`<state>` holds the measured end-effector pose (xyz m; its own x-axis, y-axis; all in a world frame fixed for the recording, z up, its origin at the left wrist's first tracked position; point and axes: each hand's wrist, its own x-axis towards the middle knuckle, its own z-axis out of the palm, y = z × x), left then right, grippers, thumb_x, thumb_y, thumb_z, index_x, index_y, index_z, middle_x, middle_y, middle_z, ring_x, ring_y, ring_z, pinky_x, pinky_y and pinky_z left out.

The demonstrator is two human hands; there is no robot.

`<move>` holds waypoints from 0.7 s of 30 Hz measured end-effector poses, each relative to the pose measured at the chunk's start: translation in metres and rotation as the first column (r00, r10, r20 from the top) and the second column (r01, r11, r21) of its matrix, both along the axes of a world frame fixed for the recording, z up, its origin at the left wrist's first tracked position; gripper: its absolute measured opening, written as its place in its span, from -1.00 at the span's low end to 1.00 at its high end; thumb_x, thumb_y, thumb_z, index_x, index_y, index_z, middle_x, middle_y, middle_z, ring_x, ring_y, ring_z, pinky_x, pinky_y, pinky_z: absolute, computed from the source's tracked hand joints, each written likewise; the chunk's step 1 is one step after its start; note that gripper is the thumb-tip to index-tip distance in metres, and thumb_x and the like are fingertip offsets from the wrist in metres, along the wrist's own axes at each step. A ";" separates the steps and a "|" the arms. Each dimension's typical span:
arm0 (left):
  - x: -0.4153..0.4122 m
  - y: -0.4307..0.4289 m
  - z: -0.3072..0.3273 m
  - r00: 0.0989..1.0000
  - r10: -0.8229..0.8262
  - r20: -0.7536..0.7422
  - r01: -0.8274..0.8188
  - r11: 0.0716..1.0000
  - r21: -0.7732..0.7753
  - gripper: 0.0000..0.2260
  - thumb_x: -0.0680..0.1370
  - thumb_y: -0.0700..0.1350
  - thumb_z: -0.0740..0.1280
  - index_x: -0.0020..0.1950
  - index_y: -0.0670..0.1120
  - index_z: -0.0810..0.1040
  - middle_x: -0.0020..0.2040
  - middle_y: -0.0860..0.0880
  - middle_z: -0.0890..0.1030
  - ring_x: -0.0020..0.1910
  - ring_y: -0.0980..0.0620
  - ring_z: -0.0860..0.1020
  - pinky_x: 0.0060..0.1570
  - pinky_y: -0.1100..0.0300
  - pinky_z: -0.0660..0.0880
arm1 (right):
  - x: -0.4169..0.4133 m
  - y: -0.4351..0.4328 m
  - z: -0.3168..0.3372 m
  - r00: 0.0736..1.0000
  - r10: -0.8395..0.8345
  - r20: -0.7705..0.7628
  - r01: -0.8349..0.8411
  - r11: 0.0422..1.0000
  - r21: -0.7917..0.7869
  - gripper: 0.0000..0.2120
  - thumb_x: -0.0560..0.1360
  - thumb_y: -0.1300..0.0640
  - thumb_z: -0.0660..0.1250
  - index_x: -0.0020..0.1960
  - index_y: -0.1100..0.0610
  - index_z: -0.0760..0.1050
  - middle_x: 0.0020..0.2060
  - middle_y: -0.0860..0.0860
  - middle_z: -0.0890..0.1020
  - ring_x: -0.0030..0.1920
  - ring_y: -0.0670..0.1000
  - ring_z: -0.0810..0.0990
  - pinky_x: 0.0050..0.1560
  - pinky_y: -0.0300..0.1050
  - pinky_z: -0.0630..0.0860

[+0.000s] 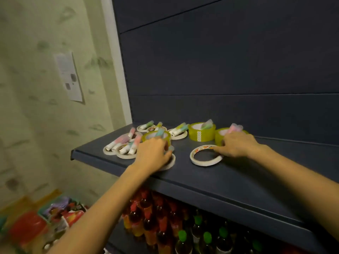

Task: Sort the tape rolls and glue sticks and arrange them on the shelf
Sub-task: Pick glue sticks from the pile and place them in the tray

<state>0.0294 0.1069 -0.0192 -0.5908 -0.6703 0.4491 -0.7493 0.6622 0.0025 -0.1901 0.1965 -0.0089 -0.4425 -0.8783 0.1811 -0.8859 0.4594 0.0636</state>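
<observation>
While capped bottles (183,233) crowd the tier below and bright packets (60,211) blur at lower left, a person's arms reach over the dark blue shelf (211,182) beside a patterned wall (36,125) bearing a paper (68,77). Three yellow rolls (201,137) stand among flat white rolls (126,157) and pastel glue sticks (119,143), too blurred to count. Left hand (152,153) curls over a near white roll (171,162), grip hidden; right hand (236,145) lays straight fingers on a lone white roll (205,163).

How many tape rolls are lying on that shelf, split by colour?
Yellow tape rolls: 3
White tape rolls: 8, as far as the blur allows, one partly under the left hand
Total: 11
</observation>
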 end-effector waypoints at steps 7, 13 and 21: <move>-0.013 -0.039 -0.007 0.995 -0.069 0.070 0.072 0.996 -0.046 -0.71 0.50 0.14 0.24 -0.13 -0.09 0.39 -0.11 -0.04 0.45 -0.04 -0.08 0.50 -0.17 0.10 0.43 | 0.013 0.024 -0.005 0.990 -0.100 0.096 0.106 0.993 -0.054 -0.48 0.50 -0.35 0.07 -0.29 0.06 0.46 -0.13 0.05 0.45 -0.04 0.13 0.51 -0.13 -0.12 0.32; -0.022 -0.046 -0.004 0.986 -0.162 0.046 0.163 0.986 -0.032 -0.65 0.48 0.16 0.26 -0.26 -0.12 0.42 -0.10 -0.06 0.51 -0.07 -0.07 0.48 -0.25 0.14 0.32 | 0.020 0.056 -0.014 0.972 -0.213 0.103 0.225 0.966 -0.127 -0.51 0.51 -0.30 0.08 -0.32 0.05 0.45 -0.23 0.05 0.47 -0.19 0.11 0.42 -0.19 -0.11 0.33; -0.052 0.005 0.026 0.898 -0.362 -0.252 0.395 0.913 0.098 -0.78 0.38 0.10 0.39 -0.35 0.03 0.45 -0.27 -0.02 0.56 -0.12 -0.14 0.55 -0.20 0.11 0.40 | -0.003 0.149 -0.008 0.905 -0.403 0.135 0.424 0.883 -0.201 -0.56 0.52 -0.23 0.14 -0.25 0.07 0.58 -0.42 -0.03 0.46 -0.35 0.02 0.44 -0.40 -0.18 0.25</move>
<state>-0.0226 0.1118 0.0068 -0.7078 -0.4828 0.5157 -0.4102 0.8752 0.2565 -0.1933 0.3452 -0.0167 -0.7795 -0.5541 0.2923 -0.6096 0.7783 -0.1502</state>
